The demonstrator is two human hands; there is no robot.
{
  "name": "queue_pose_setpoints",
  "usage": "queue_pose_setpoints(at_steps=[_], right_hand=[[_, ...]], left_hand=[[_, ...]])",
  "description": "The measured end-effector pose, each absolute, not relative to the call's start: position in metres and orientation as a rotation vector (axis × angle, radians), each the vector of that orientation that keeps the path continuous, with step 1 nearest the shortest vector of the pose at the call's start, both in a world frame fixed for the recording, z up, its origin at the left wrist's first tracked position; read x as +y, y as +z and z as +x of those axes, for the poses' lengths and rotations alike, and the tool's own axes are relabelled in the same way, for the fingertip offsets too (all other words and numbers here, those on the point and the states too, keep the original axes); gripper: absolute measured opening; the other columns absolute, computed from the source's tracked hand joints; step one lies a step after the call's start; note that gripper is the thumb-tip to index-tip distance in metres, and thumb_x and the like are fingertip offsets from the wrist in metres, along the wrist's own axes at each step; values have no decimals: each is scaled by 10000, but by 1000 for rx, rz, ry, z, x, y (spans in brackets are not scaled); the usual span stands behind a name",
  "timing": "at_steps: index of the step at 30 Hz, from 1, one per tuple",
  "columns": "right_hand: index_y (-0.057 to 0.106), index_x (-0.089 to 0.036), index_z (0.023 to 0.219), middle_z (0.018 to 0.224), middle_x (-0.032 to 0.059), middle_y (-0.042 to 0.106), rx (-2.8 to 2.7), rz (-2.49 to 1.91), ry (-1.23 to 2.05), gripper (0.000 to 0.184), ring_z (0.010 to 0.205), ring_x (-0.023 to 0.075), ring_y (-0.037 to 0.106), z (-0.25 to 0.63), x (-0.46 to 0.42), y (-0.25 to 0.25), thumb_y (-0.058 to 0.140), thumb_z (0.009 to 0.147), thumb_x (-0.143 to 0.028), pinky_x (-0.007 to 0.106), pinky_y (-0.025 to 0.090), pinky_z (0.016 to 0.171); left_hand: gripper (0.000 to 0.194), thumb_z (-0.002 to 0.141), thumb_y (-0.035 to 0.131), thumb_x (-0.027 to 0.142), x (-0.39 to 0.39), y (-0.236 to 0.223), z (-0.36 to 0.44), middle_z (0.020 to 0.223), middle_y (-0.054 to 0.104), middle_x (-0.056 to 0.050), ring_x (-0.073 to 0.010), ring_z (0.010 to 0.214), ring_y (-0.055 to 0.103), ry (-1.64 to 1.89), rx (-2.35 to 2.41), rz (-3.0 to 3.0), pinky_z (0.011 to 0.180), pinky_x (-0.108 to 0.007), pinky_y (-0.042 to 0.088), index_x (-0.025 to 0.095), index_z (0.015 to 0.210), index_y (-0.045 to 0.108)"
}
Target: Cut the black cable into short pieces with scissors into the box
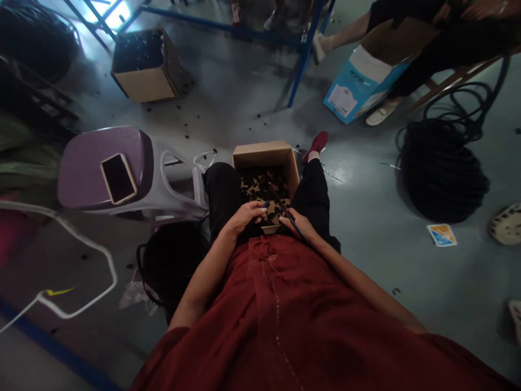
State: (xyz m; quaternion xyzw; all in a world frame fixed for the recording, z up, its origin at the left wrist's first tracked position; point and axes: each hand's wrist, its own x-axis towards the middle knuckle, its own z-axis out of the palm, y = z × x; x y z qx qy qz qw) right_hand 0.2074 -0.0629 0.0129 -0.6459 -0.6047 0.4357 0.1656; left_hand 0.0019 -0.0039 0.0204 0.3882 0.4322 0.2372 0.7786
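My left hand [247, 214] is closed in a pinch on a small black piece [266, 205] above the near part of an open cardboard box. Close beside it on the right, my right hand [300, 224] is wrapped round a long, thin, dark stick-like thing [280, 203], whose far end slants up and left over the box. Whether that thing is a tool or a stiff strip I cannot make out. The cardboard box [264, 149] stands between my legs, with many small black bits [256, 182] scattered over its bottom.
On my left a purple stool [81, 163] carries a phone [119, 179]. Another carton [146, 87] holds dark pieces. A blue table frame [299, 76] crosses the back. A blue-white box [354, 87] stands by a seated person's legs. A black coil [443, 171] lies right.
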Motion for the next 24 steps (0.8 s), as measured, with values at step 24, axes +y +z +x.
queue_pose_setpoints(at_steps=[24], right_hand=[[529,-212,1034,932,41,632,-1685,-1806,1300,359,807,175,590,206,-63,16,507,765,-448,295,442,730]], left_hand=[[520,718,621,324,-6,23,-1,694,528,11,-41,522,435,511,807,810,516,-187,319,112,1176,498]])
